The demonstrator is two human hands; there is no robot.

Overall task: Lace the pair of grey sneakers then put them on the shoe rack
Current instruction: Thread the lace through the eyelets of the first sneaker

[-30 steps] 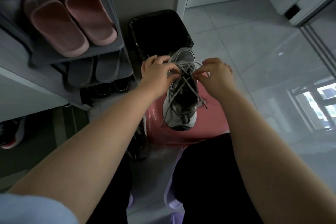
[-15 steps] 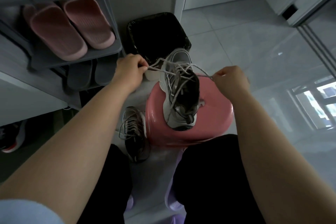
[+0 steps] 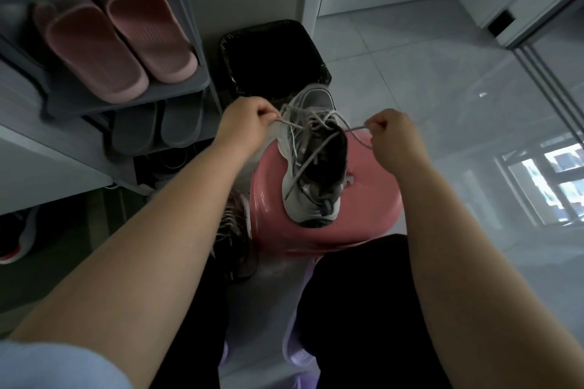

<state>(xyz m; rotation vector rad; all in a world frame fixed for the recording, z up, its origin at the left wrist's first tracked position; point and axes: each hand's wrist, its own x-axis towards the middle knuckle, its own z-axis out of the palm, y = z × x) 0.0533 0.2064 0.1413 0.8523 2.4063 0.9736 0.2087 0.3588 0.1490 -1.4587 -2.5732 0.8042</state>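
Fingers (image 3: 264,111) of left hand (image 3: 241,125) and right hand (image 3: 396,144) pinching lace (image 3: 290,124) ends; draw both outward evenly, crossings snug, keeping sneaker (image 3: 311,213) square on stool (image 3: 376,199).

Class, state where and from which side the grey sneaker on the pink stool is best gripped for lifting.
Probably the heel collar, from above on the near side: the grey sneaker lies with its heel nearest, mouth gaping open, with laces crowding the front.

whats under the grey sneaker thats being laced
The grey sneaker rests on a round pink plastic stool. The part of the seat directly beneath its sole is covered, and whatever lies below the stool is hidden too.
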